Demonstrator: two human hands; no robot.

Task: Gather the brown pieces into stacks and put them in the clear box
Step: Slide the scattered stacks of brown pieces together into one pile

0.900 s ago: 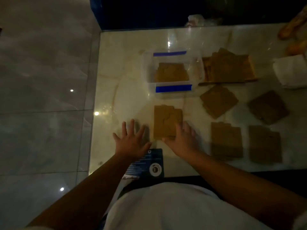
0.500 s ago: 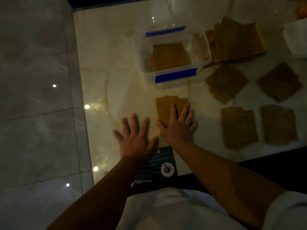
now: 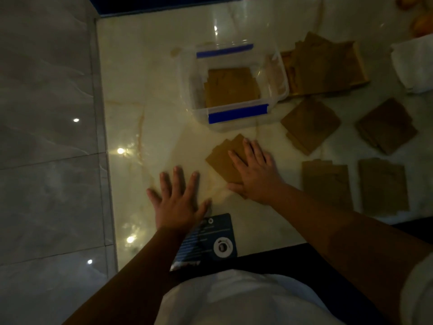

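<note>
A clear box [image 3: 194,90] with blue tape strips stands on the pale table and holds a stack of brown pieces [image 3: 232,86]. In front of it lies a small brown stack [image 3: 222,158], turned diagonally, with my right hand [image 3: 255,172] pressed flat on it, fingers spread. My left hand [image 3: 178,202] lies flat and open on the bare table just left of that stack, not touching it. Several more brown stacks lie to the right: one [image 3: 309,125], another [image 3: 386,125], and two near the front edge [image 3: 326,184].
A large heap of brown pieces [image 3: 328,64] sits right of the box. White cloth [image 3: 412,64] lies at the far right. A dark blue card [image 3: 210,240] overhangs the table's front edge. The table's left edge drops to a grey tiled floor [image 3: 46,137].
My right hand has slid further onto the small stack and turned it from square to diagonal. My left hand stayed flat beside it.
</note>
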